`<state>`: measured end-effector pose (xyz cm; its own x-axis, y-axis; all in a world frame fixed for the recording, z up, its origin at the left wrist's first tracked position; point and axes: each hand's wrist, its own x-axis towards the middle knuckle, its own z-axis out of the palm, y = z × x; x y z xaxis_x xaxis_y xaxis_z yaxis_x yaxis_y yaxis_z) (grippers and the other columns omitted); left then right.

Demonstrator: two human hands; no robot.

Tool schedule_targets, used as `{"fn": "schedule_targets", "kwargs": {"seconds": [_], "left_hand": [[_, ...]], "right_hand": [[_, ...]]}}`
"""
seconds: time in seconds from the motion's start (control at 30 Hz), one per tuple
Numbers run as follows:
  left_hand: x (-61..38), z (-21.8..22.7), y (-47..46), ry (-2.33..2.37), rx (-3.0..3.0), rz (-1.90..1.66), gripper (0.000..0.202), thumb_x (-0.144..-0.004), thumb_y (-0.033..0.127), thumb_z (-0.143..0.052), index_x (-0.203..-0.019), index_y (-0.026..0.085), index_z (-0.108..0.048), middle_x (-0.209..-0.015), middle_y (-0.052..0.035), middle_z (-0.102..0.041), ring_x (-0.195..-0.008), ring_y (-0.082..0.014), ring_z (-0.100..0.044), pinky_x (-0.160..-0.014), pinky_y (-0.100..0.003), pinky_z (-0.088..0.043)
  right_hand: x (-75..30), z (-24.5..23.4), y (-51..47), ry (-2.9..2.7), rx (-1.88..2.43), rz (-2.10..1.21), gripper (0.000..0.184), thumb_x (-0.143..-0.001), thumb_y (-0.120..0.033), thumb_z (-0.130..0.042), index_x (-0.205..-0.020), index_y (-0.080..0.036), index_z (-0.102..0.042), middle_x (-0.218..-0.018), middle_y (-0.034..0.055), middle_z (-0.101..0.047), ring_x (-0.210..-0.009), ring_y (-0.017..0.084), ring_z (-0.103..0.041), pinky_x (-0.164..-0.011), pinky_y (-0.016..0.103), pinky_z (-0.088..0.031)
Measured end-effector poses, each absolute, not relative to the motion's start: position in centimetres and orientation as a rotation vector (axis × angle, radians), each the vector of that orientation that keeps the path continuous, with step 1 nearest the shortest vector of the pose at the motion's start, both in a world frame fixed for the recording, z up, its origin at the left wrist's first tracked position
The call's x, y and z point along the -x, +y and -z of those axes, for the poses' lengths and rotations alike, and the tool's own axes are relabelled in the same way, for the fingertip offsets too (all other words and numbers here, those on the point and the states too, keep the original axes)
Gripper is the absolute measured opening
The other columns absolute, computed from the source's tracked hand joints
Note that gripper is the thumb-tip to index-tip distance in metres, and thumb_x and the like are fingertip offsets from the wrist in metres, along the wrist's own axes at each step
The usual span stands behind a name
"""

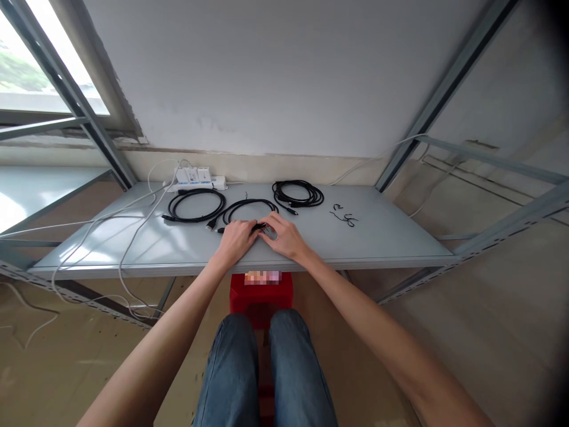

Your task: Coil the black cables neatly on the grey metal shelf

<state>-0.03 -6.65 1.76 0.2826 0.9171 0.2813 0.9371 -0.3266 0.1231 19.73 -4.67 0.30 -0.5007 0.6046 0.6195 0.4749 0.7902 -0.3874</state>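
Observation:
A black coiled cable (249,202) lies at the middle of the shelf, its near side under my fingers. My left hand (239,240) is closed round that near side, with plug ends sticking out to its left. From the right, my right hand (283,235) pinches the same spot with thumb and forefinger. The fingertips almost meet, and what exactly lies between them is partly hidden. A second coiled black cable (172,209) rests to the left, and a third black coil (320,194) lies behind and to the right. Several thin black ties (345,218) are scattered right of my right hand.
A white power strip (217,182) with adapters stands at the back left against the wall. White cords (128,246) trail over the shelf's left front edge. Metal uprights (402,151) frame both sides. Below the front edge is a red stool (261,296) by my knees.

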Motion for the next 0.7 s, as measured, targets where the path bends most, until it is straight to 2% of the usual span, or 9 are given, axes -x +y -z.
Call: {"fn": "schedule_targets", "kwargs": {"seconds": [0.1,0.23,0.53,0.7], "left_hand": [[0.00,-1.64,-6.47,-1.795,2.441,0.458,0.030,-0.107,0.036,-0.048,-0.113,0.020,-0.072,-0.105,-0.0128,-0.080,-0.099,-0.0306,-0.074,-0.080,-0.036,-0.047],[-0.12,-1.80,-6.48,-1.815,2.434,0.440,0.030,-0.107,0.037,-0.049,-0.115,0.020,-0.072,-0.108,-0.0137,-0.080,-0.101,-0.0310,-0.074,-0.081,-0.036,-0.047],[-0.28,-2.19,-6.79,-1.837,2.439,0.380,0.029,-0.106,0.035,-0.049,-0.117,0.019,-0.070,-0.108,-0.0157,-0.078,-0.102,-0.0330,-0.073,-0.082,-0.036,-0.047],[-0.29,-2.06,-6.75,-1.838,2.427,0.396,0.025,-0.106,0.031,-0.049,-0.118,0.020,-0.067,-0.104,-0.0151,-0.078,-0.100,-0.0337,-0.073,-0.080,-0.036,-0.045]], "right_hand": [[-19.71,-0.34,-4.67,-2.172,0.780,-0.223,0.029,-0.097,-0.019,-0.064,-0.127,-0.022,-0.063,-0.113,0.0073,-0.067,-0.087,0.018,-0.065,-0.079,0.030,-0.051],[-19.72,-0.36,-4.68,-2.167,0.806,-0.244,0.025,-0.098,-0.016,-0.058,-0.121,-0.022,-0.064,-0.108,0.0055,-0.069,-0.077,0.016,-0.062,-0.075,0.029,-0.049],[-19.73,-0.01,-4.49,-2.201,0.856,-0.198,0.018,-0.100,-0.020,-0.060,-0.115,-0.023,-0.069,-0.104,0.0038,-0.074,-0.080,0.016,-0.066,-0.074,0.026,-0.047],[-19.67,0.19,-4.32,-2.185,0.888,-0.172,0.021,-0.103,-0.019,-0.058,-0.118,-0.024,-0.072,-0.108,0.0044,-0.075,-0.080,0.016,-0.066,-0.074,0.027,-0.048]]}}
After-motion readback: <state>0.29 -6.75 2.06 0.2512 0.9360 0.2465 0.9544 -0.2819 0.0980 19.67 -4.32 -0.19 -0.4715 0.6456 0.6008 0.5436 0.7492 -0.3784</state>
